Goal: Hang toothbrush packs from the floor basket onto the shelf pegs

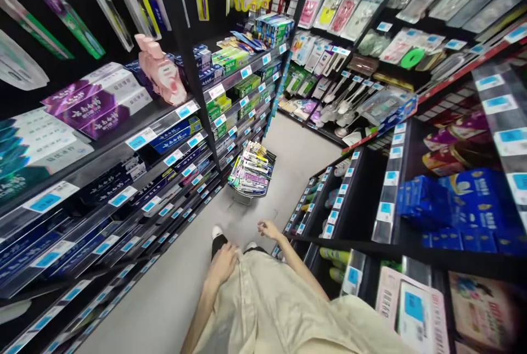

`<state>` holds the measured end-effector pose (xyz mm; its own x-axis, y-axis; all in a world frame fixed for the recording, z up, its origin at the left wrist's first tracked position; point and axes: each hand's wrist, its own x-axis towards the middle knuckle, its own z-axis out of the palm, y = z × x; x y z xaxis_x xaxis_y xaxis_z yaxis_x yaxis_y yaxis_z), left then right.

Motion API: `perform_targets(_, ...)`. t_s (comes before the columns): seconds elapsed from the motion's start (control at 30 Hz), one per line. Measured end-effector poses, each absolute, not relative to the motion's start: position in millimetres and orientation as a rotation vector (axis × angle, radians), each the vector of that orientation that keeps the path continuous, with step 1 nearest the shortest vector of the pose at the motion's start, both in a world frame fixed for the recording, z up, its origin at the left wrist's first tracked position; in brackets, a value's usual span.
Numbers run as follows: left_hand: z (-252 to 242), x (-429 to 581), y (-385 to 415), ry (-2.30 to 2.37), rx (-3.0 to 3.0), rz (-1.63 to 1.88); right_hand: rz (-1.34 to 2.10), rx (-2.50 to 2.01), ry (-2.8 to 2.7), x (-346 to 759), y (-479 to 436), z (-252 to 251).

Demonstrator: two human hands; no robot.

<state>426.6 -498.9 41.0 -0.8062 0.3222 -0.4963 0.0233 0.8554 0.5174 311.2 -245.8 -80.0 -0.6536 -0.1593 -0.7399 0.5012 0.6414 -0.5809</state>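
My left hand (223,263) is low in front of me, its back to the camera and its fingers lying against the hem of my beige shirt (263,299). I see no item in it. My right hand (269,229) reaches a little forward over the floor, with its fingers loosely bent and apart and nothing between them. Ahead of both hands, apart from them, stands a low bin or cart (247,197) heaped with packaged toothbrushes (252,170).
Shelves of toothpaste boxes (107,101) line the left side, with pink pump bottles (162,77) on top. Shelves with blue packs (465,206) stand close on my right. Hanging kitchen tools (349,93) fill the far rack. Grey floor (296,151) runs between.
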Motion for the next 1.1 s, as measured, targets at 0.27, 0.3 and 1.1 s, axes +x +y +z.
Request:
perform_targets(0.27, 44, 388, -469, 2.501, 0.314, 0.567, -1.135, 0.677, 1.941, 346, -175, -107)
perform_targets(0.3, 44, 378, -468, 2.498, 0.319, 0.525, -1.147, 0.712, 1.922, 344, -170, -111)
perform_targets(1.1, 22, 104, -453, 2.369, 0.596, 0.312, -1.842, 1.359, 1.729, 232, -93, -103)
